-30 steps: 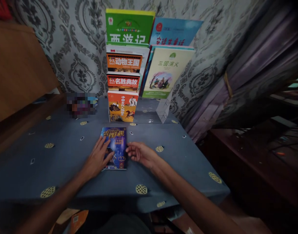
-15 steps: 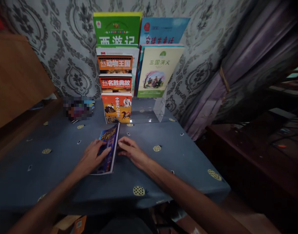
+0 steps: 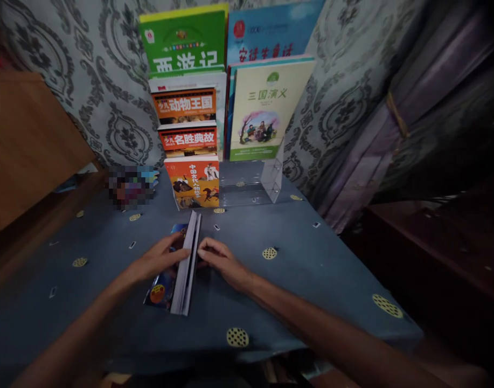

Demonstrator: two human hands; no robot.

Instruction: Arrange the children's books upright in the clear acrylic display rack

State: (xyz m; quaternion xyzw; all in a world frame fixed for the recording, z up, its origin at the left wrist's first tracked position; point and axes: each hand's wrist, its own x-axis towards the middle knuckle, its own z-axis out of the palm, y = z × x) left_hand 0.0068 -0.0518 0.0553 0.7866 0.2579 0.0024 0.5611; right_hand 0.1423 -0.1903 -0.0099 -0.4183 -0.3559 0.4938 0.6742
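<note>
A paperback book (image 3: 182,285) with a dark blue, glossy cover stands partly raised on the table, its white page edges facing me and a gap showing between the pages. My left hand (image 3: 158,255) grips it from the left, thumb across the page edges and fingers over the cover. On the other side, my right hand (image 3: 224,264) is closed, its bent fingers and thumb pinching at the book's right edge. Just beyond the book, a clear acrylic rack (image 3: 269,186) holds several upright books, among them an orange one (image 3: 194,183) in the lowest front slot.
A blue tablecloth (image 3: 311,285) with yellow pineapple prints covers the table. At the back left lies a blurred-out colourful item (image 3: 132,186). A brown wooden panel (image 3: 28,145) stands on the left, and a purple curtain (image 3: 376,145) hangs to the right behind the table.
The book has been tilted up and parted, so its page edges now show instead of the title on the cover. My left thumb has moved onto the page edges. The view has shifted slightly closer.
</note>
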